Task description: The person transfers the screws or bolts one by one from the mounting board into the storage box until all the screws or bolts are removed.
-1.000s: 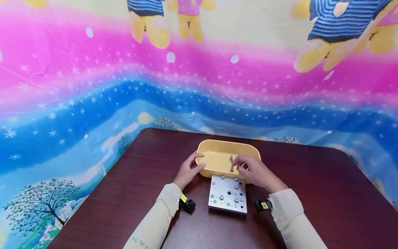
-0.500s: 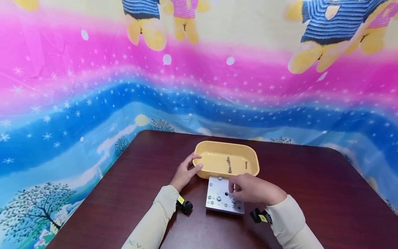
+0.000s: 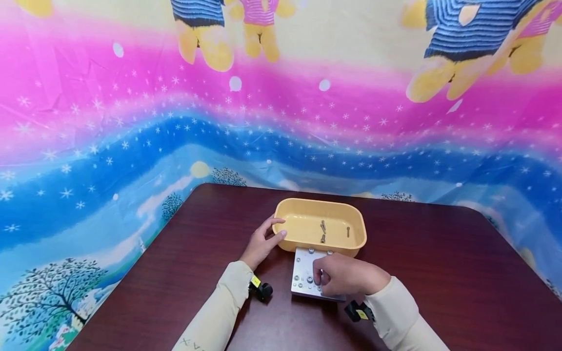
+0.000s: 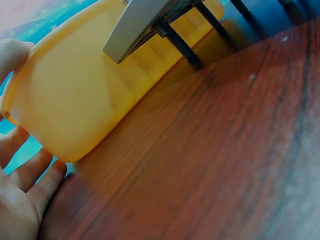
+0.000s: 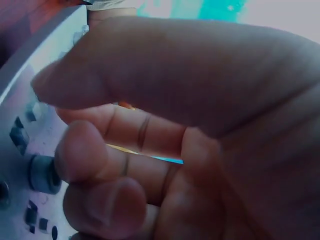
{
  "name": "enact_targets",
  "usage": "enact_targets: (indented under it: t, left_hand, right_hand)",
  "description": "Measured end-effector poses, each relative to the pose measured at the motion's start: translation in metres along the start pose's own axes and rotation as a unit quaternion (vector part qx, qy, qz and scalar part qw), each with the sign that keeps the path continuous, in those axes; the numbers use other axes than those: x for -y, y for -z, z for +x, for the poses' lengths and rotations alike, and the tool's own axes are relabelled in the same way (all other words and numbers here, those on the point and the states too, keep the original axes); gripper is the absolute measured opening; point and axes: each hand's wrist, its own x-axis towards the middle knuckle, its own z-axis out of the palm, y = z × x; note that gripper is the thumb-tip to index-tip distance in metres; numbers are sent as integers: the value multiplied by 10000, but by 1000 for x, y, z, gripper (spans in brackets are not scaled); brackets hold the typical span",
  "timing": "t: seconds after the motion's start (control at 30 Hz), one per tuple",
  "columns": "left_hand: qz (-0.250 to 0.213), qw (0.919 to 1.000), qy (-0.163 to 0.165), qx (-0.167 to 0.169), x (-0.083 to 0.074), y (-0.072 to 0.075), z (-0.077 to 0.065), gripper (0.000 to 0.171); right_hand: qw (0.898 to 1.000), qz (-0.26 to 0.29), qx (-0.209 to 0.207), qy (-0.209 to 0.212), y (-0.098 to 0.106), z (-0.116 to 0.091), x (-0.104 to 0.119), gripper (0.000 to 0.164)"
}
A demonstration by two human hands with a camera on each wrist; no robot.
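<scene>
Here: left hand (image 3: 258, 246) on a yellow tray (image 3: 303, 228), right hand (image 3: 349, 275) at a metal plate (image 3: 303, 268)

The left hand grips the tray's left end, thumb and fingers bent around the rim. Inside lie loose screws (image 3: 323, 226) near the middle and a lone screw (image 3: 348, 232) farther right. The plate sits just in front of the tray, raised above the brown tabletop (image 3: 439, 263) – threaded ends (image 4: 177, 42) stick down beneath it, as the left wrist view shows.

Over the plate's right half, the right hand has its fingers bent and their tips close to the surface; I cannot tell whether it pinches anything – the fingers hide that spot. In the right wrist view, a round bolt head (image 5: 46, 174) stands up from the plate just beside a fingertip. Both arms wear cream sleeves (image 3: 391, 307), and behind the tabletop hangs a bright curtain (image 3: 281, 112) with snowflakes and bears.
</scene>
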Motion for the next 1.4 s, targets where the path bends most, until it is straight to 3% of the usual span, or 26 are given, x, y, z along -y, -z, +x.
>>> enact_targets:
  t: [0.37,0.6,1.07,1.4]
  left_hand:
    - [39,10000,-16,-28,1,0,0,42]
    - [95,9999,-45,-32,1,0,1,43]
    - [15,10000,-53,4,-1,1,1,43]
    - [62,10000,-25,-22,-1,1,1,40]
  right_hand:
    - [9994,-110,75,-335,-4,2,4,18]
    - [9995,-223,105,-174,-4,5,5,16]
    - [9992,1,143,-386,-6,7,5,16]
    - [9964,-109,46,-836,-9,4,12,16]
